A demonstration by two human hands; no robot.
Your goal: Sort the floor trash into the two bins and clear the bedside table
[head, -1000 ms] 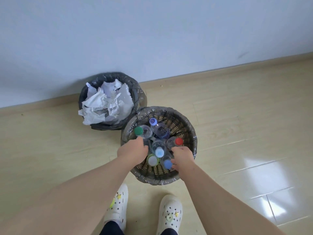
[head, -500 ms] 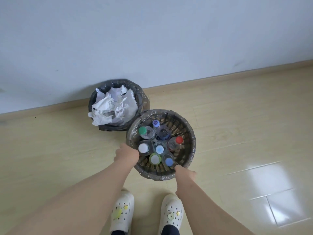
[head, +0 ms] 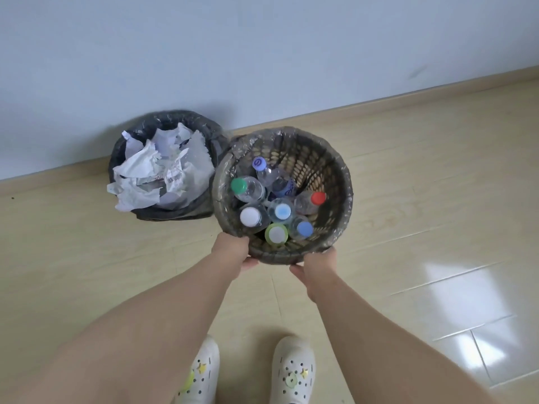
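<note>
A wicker bin (head: 335,170) with a clear liner stands on the floor and holds several plastic bottles (head: 262,196) with coloured caps, upright and packed together. To its left, touching it, a black-lined bin (head: 116,153) against the wall is heaped with crumpled white paper (head: 163,176). My left hand (head: 233,252) holds the near-left outer wall of the wicker bin, fingers curled under its side. At the near-right wall my right hand (head: 316,262) curls round it, thumb towards the middle.
A pale wall with a wooden skirting board (head: 408,94) runs behind the bins. Light wood-look floor (head: 437,199) spreads to the right and left, with glossy reflections at the right. My two white clogs (head: 293,371) stand just behind my arms.
Both hands came out of the wicker bin, off the bottles, and took hold of its near outer wall. The bin now sits farther from my feet, beside the paper bin.
</note>
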